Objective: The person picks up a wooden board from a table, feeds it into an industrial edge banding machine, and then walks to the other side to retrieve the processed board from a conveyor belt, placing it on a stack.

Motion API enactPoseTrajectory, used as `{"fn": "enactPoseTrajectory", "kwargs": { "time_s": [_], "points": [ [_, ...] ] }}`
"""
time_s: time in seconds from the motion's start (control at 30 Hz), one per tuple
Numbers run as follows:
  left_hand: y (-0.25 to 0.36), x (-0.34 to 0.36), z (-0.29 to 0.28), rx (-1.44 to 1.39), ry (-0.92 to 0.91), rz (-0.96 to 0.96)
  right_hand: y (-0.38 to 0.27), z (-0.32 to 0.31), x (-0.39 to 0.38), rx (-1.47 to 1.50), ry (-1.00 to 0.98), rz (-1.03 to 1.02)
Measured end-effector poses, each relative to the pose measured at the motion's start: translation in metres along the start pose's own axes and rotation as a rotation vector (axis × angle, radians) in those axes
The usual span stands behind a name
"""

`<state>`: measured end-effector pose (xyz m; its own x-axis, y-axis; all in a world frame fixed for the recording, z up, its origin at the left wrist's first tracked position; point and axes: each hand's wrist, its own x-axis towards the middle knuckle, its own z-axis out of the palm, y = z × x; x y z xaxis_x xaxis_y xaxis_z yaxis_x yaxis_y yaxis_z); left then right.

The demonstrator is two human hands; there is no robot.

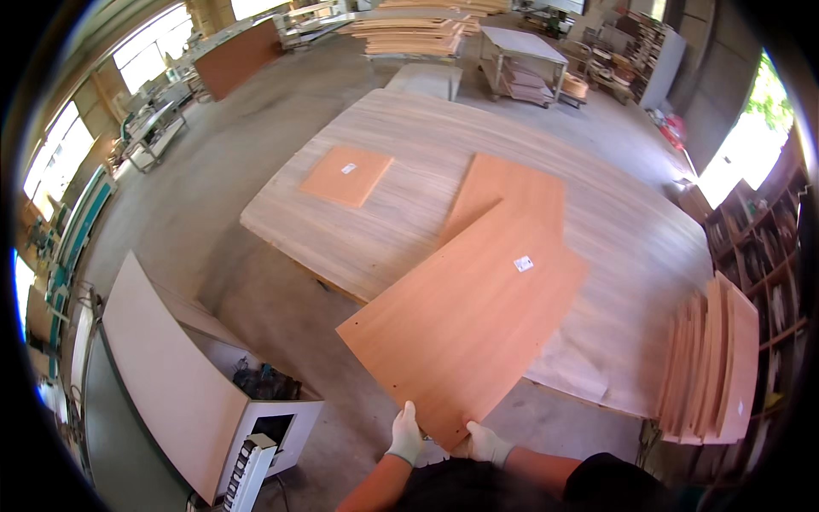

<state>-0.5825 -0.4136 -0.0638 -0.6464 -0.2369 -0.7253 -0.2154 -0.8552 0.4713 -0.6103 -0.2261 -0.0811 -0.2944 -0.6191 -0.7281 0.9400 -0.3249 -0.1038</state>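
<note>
A large orange-brown wood panel (461,320) with a small white label and a few dark holes slants out over the near edge of the worktable (409,136). White-gloved, my left hand (406,433) grips its near end at the left corner, thumb on top. At the other corner of that end my right hand (483,443) holds on in the same way, also gloved. The fingers of both hands are hidden beneath the board. The panel's far part overlaps a second panel (520,183) lying on the table. A smaller labelled panel (345,175) lies apart at the far left.
Several panels stand on edge in a stack (708,367) at the right. A white cabinet-like machine (179,367) is at my lower left. Beyond the table are a pile of boards (409,36) and a wheeled table (523,44). Shelving (772,282) lines the right side.
</note>
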Motion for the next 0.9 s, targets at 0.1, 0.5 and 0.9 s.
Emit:
{"fn": "enactPoseTrajectory", "kwargs": {
  "time_s": [0.1, 0.5, 0.9],
  "points": [
    [0.033, -0.018, -0.015, 0.143, 0.111, 0.115, -0.021, 0.023, 0.001, -0.015, -0.092, 0.013],
    [0.108, -0.167, -0.1, 0.602, 0.672, 0.578, -0.242, -0.096, 0.059, -0.271, 0.143, -0.544],
    [0.037, -0.342, -0.121, 0.433, 1.298, 0.807, -0.177, 0.146, 0.069, -0.559, -0.177, -0.42]
  ]
}}
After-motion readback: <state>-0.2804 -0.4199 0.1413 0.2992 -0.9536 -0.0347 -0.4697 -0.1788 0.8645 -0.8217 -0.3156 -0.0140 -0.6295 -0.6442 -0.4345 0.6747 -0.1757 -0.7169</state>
